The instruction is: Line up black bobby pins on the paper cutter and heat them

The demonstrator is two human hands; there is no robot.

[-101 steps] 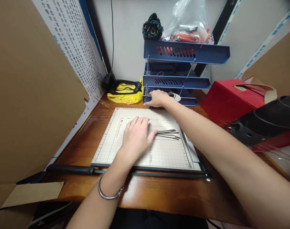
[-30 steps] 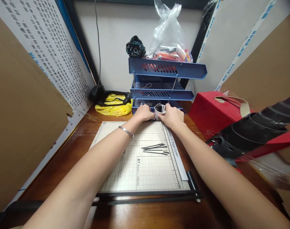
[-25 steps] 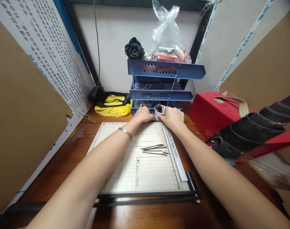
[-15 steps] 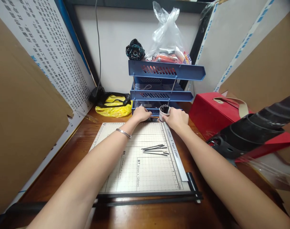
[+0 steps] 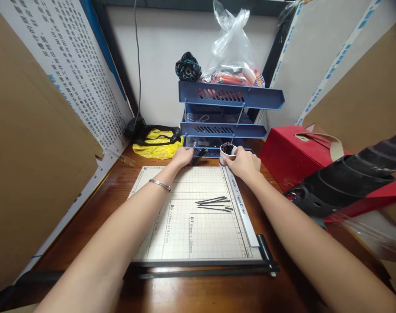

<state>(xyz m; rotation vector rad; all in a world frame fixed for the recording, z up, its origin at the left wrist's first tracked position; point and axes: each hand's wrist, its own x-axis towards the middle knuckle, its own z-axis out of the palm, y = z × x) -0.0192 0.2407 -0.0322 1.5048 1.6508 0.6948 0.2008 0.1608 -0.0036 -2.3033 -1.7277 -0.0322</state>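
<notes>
My right hand [image 5: 245,164] is closed around the side of a small white paper cup [image 5: 222,159], which is packed with thin black pieces [image 5: 228,148]. Just left of the cup, my left hand [image 5: 183,157] is closed on a bunch of thin black strips [image 5: 200,154], their ends pointing right toward the cup. Both hands are at the far edge of a paper cutter [image 5: 204,234] with a cream gridded board. On that board lie several loose black strips [image 5: 214,203], fanned out near the cutter's ruler.
Behind the hands stands a blue tiered tray [image 5: 230,94] with a clear plastic bag [image 5: 230,54] on top. A yellow bag [image 5: 157,150] lies at the back left. To the right are a red box [image 5: 282,156] and a thick black tube [image 5: 351,182].
My left hand has drawn left and the black bunch now shows lifted at its fingers. My right hand stays on the cup. The view has shifted slightly.
</notes>
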